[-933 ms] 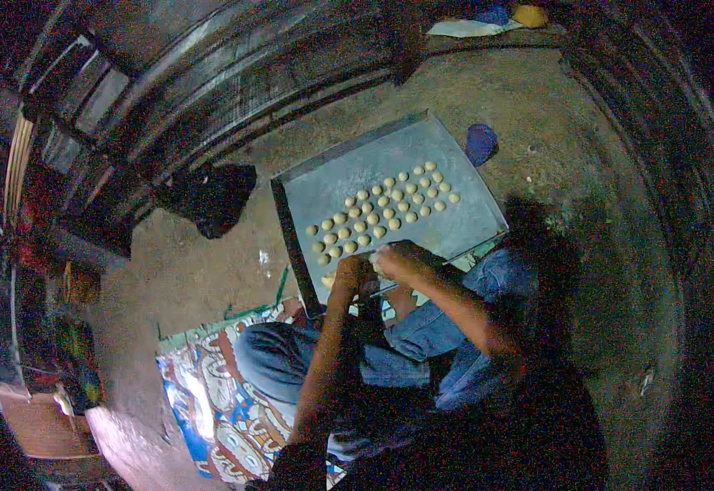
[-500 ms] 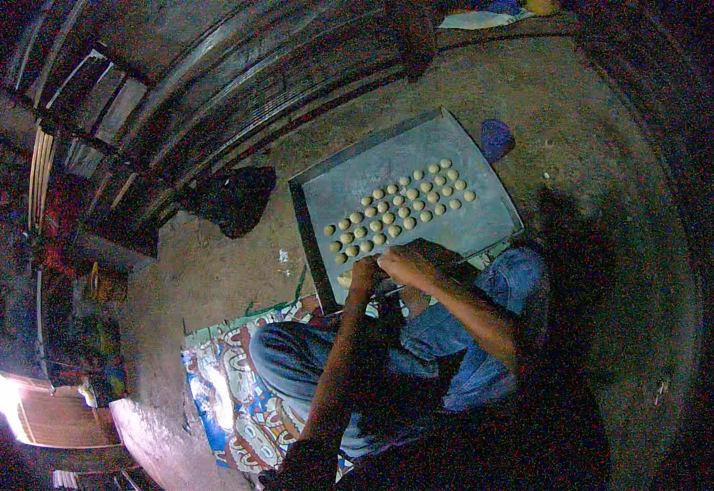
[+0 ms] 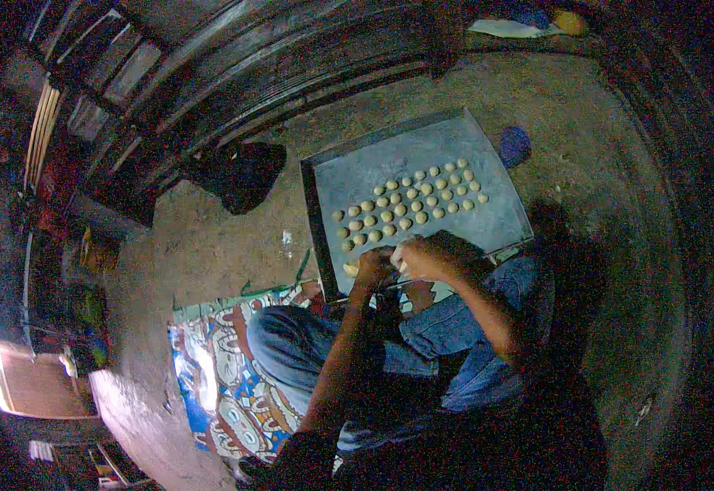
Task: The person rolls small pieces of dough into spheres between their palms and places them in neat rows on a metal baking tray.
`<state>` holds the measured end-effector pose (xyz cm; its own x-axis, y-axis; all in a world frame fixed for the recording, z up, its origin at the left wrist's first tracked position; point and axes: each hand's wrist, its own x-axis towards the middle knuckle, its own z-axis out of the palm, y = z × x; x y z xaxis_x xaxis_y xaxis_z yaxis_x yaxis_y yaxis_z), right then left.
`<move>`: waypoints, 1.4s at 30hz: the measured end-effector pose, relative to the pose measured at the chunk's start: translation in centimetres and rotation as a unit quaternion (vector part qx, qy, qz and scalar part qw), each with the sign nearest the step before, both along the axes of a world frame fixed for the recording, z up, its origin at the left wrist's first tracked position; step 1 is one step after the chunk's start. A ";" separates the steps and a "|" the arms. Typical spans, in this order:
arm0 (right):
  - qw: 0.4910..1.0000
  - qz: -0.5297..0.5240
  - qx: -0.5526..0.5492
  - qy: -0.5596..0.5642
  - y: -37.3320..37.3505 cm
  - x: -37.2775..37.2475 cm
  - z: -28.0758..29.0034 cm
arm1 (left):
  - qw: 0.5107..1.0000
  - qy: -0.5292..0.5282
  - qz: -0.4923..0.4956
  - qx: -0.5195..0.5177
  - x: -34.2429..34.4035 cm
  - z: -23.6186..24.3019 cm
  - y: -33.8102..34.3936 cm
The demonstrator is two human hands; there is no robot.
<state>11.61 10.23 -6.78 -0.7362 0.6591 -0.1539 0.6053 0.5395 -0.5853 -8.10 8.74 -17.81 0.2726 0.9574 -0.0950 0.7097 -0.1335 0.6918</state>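
A large shallow metal tray [image 3: 406, 139] lies tilted before me, with several rows of small round pale dough balls [image 3: 421, 218] across its middle. Over its near edge my hands meet. My left hand [image 3: 372, 267] has curled, closed fingers against a small pale piece of dough [image 3: 398, 260]. On the other side of that piece, my right hand [image 3: 426, 259] is closed on it too, fingers pinched together. Dim light and the hands hide part of the piece. Just left of my left hand, a larger pale lump of dough [image 3: 350, 269] rests in the tray's near left corner.
A purple cup-like container [image 3: 515, 146] stands beyond the tray's right side. Left of the tray lies a black bag-like bundle [image 3: 246, 176]. My jeans-clad legs [image 3: 291, 344] are folded close to the tray, over a patterned mat [image 3: 234, 385]. Corrugated metal sheeting [image 3: 291, 78] bounds the far side.
The view has shifted a little, so the tray sits slightly farther right. My hands stay together at its near edge; more of the pale dough shows between them.
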 end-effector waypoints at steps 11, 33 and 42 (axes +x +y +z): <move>0.804 -0.295 -0.202 0.475 1.7 4.1 6.6 | 0.991 -0.110 0.077 -0.012 0.2 -1.4 -1.4; 0.818 -0.444 -0.243 0.274 2.2 2.2 -5.4 | 0.997 -0.009 0.070 -0.001 -1.5 -4.9 -1.6; 0.928 -0.345 0.049 0.136 3.3 4.2 -11.8 | 0.992 0.101 0.074 -0.007 2.2 0.8 -1.0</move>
<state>15.86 13.50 -18.61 -0.1379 0.9886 0.0611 0.6636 0.1380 -0.7353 -5.86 7.75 -16.96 0.1037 0.9838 -0.1464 0.8453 -0.0096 0.5342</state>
